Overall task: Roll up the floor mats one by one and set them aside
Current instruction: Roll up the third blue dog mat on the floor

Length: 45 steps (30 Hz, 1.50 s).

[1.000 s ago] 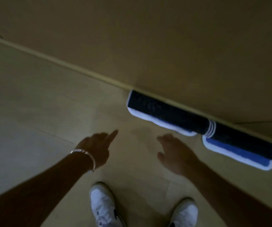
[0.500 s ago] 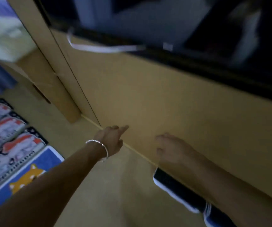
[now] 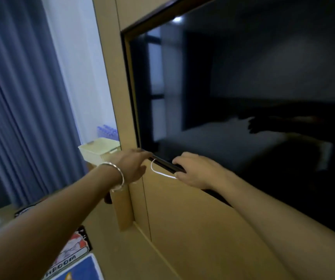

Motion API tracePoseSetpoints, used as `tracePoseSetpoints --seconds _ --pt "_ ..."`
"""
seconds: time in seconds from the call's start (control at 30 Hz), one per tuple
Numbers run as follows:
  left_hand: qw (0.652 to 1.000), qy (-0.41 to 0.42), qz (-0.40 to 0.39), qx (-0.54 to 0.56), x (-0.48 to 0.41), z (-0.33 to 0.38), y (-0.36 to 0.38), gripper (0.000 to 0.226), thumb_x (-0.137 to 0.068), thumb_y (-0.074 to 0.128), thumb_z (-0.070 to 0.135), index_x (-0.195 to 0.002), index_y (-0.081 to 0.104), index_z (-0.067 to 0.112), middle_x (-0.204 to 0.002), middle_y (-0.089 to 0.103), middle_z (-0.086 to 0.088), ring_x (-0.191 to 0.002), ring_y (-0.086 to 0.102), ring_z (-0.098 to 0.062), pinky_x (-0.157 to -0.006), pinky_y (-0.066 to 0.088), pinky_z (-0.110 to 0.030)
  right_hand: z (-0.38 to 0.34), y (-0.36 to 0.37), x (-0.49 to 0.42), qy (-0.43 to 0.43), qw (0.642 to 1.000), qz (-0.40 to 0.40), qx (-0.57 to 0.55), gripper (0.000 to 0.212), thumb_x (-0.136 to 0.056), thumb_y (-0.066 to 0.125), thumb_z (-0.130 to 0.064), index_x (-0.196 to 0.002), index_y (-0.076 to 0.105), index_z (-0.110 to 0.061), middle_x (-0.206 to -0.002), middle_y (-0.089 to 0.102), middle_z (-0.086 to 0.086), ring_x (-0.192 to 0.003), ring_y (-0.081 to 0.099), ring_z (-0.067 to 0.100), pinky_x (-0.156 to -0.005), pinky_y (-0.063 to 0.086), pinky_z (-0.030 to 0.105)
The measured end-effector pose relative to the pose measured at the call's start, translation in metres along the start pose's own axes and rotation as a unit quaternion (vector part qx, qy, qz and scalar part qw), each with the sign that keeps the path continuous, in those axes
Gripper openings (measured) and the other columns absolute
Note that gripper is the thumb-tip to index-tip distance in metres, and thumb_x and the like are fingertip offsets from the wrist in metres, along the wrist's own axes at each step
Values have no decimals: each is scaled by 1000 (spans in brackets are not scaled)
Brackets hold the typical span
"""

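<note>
Two flat floor mats show at the bottom left: one with a red and white print [image 3: 72,249] and a blue one [image 3: 79,268] nearer to me. No rolled mat is in view. My left hand [image 3: 132,165], with a silver bracelet on its wrist, is raised in front of the wooden wall panel, fingers relaxed and empty. My right hand [image 3: 194,171] hovers at the same height, in front of the lower edge of a dark screen [image 3: 243,87]. Its fingers are loosely curled and hold nothing.
The wooden wall panel [image 3: 182,219] fills the middle and right. A white cable loop [image 3: 157,170] hangs below the screen's corner. A cream basket [image 3: 99,149] and grey-blue curtains [image 3: 21,98] stand at the left. Bare floor lies beside the mats.
The view has swung up from the floor to the wall and screen. The rolled mats against the wall have left the view. Both hands rose, still empty.
</note>
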State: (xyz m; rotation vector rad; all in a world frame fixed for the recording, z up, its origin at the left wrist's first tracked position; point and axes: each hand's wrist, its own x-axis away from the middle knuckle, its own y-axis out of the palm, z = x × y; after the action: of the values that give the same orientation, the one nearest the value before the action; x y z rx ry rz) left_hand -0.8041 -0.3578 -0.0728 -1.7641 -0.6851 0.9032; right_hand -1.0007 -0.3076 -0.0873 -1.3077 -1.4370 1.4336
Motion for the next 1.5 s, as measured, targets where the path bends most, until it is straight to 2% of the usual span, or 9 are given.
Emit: tracePoseSetpoints --seconds 0.1,0.3,0.53,0.63,0.7,0.87,1.1,1.2,1.5 --pt "1000 -15 18 8 25 -4 -21 42 -96 45 31 -138 42 31 -129 55 0 -114 55 -22 -89 50 -35 -18 -16 9 -29 1000 2 9 38 -96 44 -35 -131 49 -21 -122 49 1 -103 54 21 -84 47 36" --pt "999 -25 -21 -23 71 -19 -21 33 -96 43 32 -127 54 29 -123 59 5 -109 57 -17 -86 49 -31 -46 -18 12 -65 997 -16 23 41 -96 46 -38 -135 46 -25 -123 48 -2 -99 52 14 -77 44 29" --pt "997 -70 -36 -13 104 -74 -15 23 -94 47 30 -109 64 25 -104 66 5 -87 62 -15 -70 52 -27 -97 -18 -16 -87 994 -37 59 39 -95 46 -38 -131 51 -24 -126 50 -1 -108 52 17 -85 44 31" --pt "995 -84 -42 -13 134 -110 -11 18 -96 43 31 -90 58 22 -82 58 6 -72 54 -13 -61 41 -23 -138 -7 -42 -96 991 -58 70 43 -95 47 -38 -135 49 -22 -133 49 1 -113 52 18 -88 43 30" --pt "993 -101 -54 -6 161 -141 -6 20 -97 42 33 -90 58 22 -76 51 7 -68 52 -12 -62 43 -23 -177 4 -64 -109 989 -72 76 43 -95 47 -37 -134 51 -20 -135 50 3 -117 51 20 -94 45 34" --pt "980 -179 -91 15 252 -256 23 29 -96 38 39 -102 63 27 -86 65 6 -74 62 -13 -72 56 -32 -311 48 -120 -172 975 -108 89 41 -96 47 -39 -132 52 -19 -129 54 4 -114 53 22 -89 47 35" --pt "943 -290 -152 54 385 -381 55 28 -98 42 31 -116 62 24 -109 65 2 -85 54 -12 -72 41 -20 -509 126 -164 -304 938 -148 82 42 -96 48 -38 -133 51 -19 -128 55 3 -110 54 19 -90 47 33" --pt "923 -334 -173 78 425 -411 67 30 -97 42 33 -119 60 27 -114 64 1 -100 58 -16 -83 46 -28 -558 153 -179 -326 924 -174 100 42 -95 49 -40 -133 51 -21 -125 57 3 -107 55 20 -90 49 37" --pt "893 -386 -207 104 487 -470 108 31 -97 40 35 -120 59 27 -113 64 -2 -103 60 -21 -88 50 -37 -641 212 -228 -367 900 -208 109 36 -94 49 -37 -125 57 -18 -117 61 4 -98 58 21 -84 52 38"
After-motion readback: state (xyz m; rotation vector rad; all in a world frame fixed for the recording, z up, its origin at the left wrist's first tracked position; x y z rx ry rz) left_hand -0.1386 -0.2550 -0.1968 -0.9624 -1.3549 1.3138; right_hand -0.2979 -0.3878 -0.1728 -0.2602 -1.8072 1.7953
